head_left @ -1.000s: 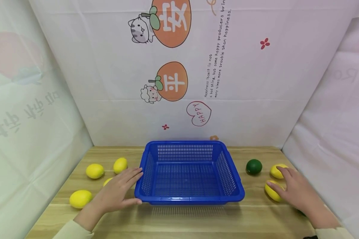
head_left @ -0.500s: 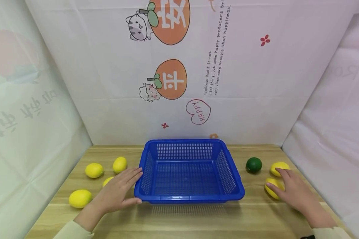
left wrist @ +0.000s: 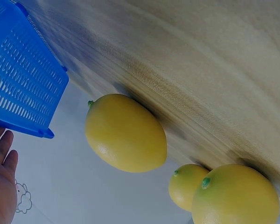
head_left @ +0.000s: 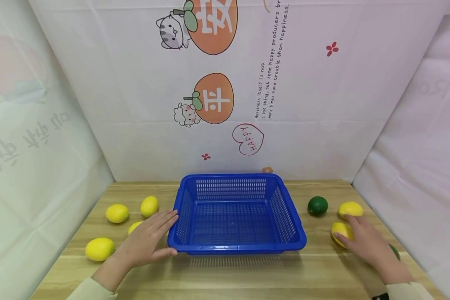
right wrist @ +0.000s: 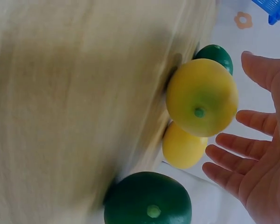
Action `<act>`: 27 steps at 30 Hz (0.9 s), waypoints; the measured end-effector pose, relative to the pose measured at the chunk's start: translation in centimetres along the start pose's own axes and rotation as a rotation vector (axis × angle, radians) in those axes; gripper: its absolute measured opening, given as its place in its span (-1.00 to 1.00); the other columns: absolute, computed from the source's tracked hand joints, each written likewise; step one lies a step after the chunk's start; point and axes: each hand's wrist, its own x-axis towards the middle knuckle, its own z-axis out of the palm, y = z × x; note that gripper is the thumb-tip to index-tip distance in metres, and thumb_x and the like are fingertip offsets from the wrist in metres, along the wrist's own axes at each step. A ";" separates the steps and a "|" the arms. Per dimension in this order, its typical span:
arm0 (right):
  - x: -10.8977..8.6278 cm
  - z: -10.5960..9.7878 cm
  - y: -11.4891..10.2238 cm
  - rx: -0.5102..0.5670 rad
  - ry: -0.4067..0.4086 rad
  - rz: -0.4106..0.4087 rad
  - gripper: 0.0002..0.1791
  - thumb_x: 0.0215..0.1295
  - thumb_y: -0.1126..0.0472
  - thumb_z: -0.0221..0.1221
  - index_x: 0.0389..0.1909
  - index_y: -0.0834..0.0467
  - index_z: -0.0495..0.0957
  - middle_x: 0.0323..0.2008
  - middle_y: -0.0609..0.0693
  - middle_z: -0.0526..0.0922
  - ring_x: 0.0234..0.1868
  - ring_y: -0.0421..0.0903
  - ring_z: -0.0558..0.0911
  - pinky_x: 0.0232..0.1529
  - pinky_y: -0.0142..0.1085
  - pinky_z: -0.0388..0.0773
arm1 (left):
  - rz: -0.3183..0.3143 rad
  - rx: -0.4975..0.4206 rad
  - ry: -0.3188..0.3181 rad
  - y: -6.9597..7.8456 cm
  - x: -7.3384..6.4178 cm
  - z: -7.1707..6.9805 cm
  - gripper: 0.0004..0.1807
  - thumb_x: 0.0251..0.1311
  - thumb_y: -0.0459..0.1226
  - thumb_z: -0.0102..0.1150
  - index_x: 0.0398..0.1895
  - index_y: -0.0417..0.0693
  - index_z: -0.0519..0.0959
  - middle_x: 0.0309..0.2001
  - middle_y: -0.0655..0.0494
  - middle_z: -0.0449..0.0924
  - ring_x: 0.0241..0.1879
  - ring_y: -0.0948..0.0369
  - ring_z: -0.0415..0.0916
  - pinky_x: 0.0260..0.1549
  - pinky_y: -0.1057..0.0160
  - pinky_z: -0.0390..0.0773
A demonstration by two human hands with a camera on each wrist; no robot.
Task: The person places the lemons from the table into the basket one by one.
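Observation:
A blue plastic basket (head_left: 232,249) with slotted walls stands on the wooden table. My left hand (head_left: 146,241) rests on its left rim, fingers extended; in the left wrist view the fingertips touch the rim of the basket (left wrist: 28,84). On the right, my right hand (head_left: 369,243) hovers over a yellow lemon (head_left: 341,233), thumb and fingers spread and relaxed. The right wrist view shows a gap between that hand (right wrist: 266,154) and the nearer lemon (right wrist: 203,95). Just behind lies a second lemon (head_left: 350,209). A dark green lime (head_left: 394,251) is partly hidden by the right hand.
Another green lime (head_left: 317,206) lies right of the basket. To the left are several lemons, including a front one (head_left: 99,249), a back one (head_left: 149,206) and one partly behind my left hand (head_left: 134,227). White printed cloth (head_left: 303,125) encloses the table's back and sides.
My right hand has shifted slightly left and lower over the lemon, and the lime behind it shows more. My left hand stays on the rim. The head view has tilted slightly.

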 end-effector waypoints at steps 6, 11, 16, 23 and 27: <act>0.2 0.8 0.2 0.011 -0.025 -0.002 -0.19 0.24 -0.04 0.29 0.26 0.46 0.25 0.07 0.65 0.31 0.03 0.56 0.36 -0.09 0.40 0.38 | -0.003 -0.008 0.006 0.0 -0.1 0.0 -0.05 0.24 0.34 -0.09 0.27 -0.37 0.40 0.31 -0.20 0.36 0.28 -0.11 0.32 0.21 -0.10 0.38; 0.5 1.0 0.0 0.019 -0.073 0.038 -0.16 0.24 -0.01 0.28 0.31 0.48 0.20 0.13 0.66 0.24 0.08 0.57 0.31 -0.04 0.42 0.34 | -0.015 -0.010 -0.007 0.1 -0.1 0.0 -0.07 0.23 0.33 -0.07 0.28 -0.35 0.40 0.32 -0.18 0.36 0.28 -0.10 0.32 0.22 -0.09 0.37; 0.7 1.2 0.0 0.012 -0.098 0.067 -0.13 0.25 -0.03 0.27 0.33 0.48 0.17 0.16 0.67 0.20 0.10 0.58 0.29 -0.03 0.43 0.33 | -0.023 -0.014 -0.013 0.1 -0.1 0.0 -0.07 0.21 0.32 -0.01 0.29 -0.33 0.40 0.32 -0.16 0.36 0.29 -0.08 0.32 0.21 -0.09 0.38; 0.8 1.5 0.1 -0.010 -0.118 0.087 -0.14 0.27 -0.04 0.24 0.32 0.50 0.16 0.15 0.67 0.22 0.07 0.59 0.33 -0.06 0.41 0.37 | -0.018 -0.014 -0.003 0.0 -0.1 0.0 -0.08 0.19 0.31 0.03 0.27 -0.33 0.42 0.31 -0.16 0.38 0.28 -0.08 0.33 0.20 -0.09 0.39; 0.9 1.4 0.0 -0.010 -0.127 0.094 -0.15 0.27 -0.02 0.24 0.32 0.51 0.15 0.14 0.67 0.23 0.07 0.58 0.34 -0.05 0.40 0.37 | -0.011 -0.012 0.004 0.0 0.0 -0.1 -0.07 0.20 0.33 -0.01 0.26 -0.33 0.43 0.30 -0.17 0.39 0.27 -0.09 0.34 0.20 -0.09 0.39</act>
